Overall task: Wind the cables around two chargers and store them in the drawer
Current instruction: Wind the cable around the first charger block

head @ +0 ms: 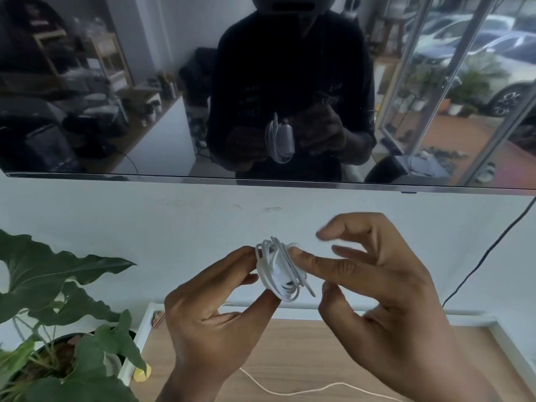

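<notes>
L hand point(214, 311) pinches white charger point(280, 271) w/ cable wound round it, held above wooden drawer point(319, 352). R hand point(385, 288) fingers touch the bundle's right side. Loose white cable point(290, 391) lies in drawer. Plant point(58, 300) at left, TV point(145, 82) above.

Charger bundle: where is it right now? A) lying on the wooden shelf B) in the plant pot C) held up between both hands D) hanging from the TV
C: the left hand pinches the wound white charger in the air while a right hand finger touches its side, above the wooden surface.
</notes>
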